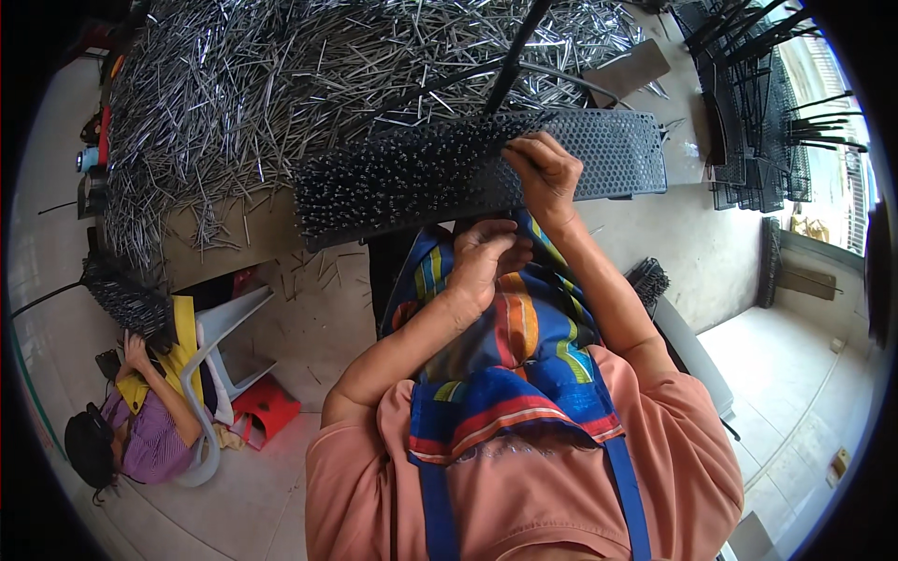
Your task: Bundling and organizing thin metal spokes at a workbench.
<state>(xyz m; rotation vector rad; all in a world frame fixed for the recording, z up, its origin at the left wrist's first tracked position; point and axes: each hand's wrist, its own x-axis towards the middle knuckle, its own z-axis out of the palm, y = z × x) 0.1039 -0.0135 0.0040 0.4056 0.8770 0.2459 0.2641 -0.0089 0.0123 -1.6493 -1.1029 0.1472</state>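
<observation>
A long black perforated metal rack (608,154) lies across in front of me. Its left part is packed with upright thin metal pins (393,182), while bare holes show on its right part. My right hand (546,170) is over the rack where the pins meet the bare holes. Its fingers are pinched together, and what is between them is too small to make out. Just below the rack's near edge, my left hand (485,259) is held above my striped apron (519,323) with its fingers curled in. Whatever it holds is hidden.
A large heap of loose metal rods (281,84) covers the table beyond the rack. Dark metal bars (513,65) rise behind the rack. Black mesh racks (748,122) stand at the right. Another person (150,421) sits at the left beside a grey chair (210,374).
</observation>
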